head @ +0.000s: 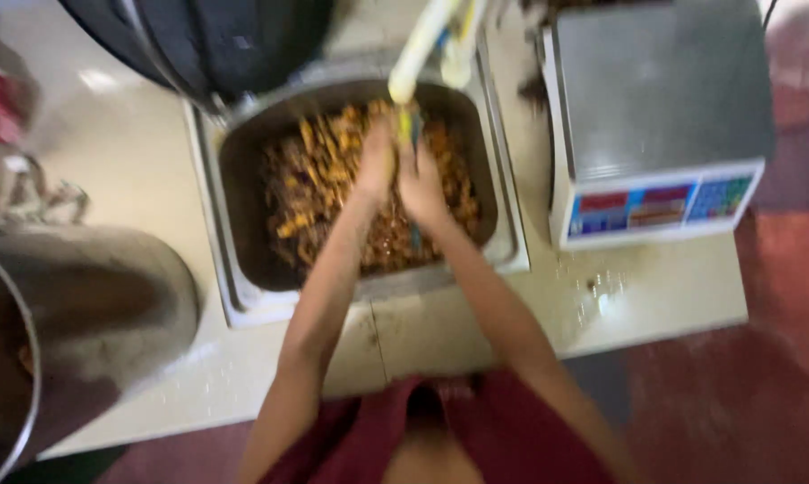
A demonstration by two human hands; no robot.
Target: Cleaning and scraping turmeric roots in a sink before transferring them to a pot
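Observation:
A rectangular steel tray (232,233) sits in the middle of the pale counter and holds a heap of brown and orange food pieces (319,193). Both my hands reach into it side by side. My left hand (375,163) and my right hand (420,184) are closed around a thin upright handle (408,125) that stands between them. The frame is blurred, so I cannot make out the tool's lower end. A pale yellow tube-like object (420,49) hangs just above the hands.
A weighing scale (657,116) with a steel platform and coloured keypad stands right of the tray. A large steel pot (91,314) lies at the left. A dark bag-like object (207,40) is behind the tray. The counter's front edge (655,327) borders a red floor.

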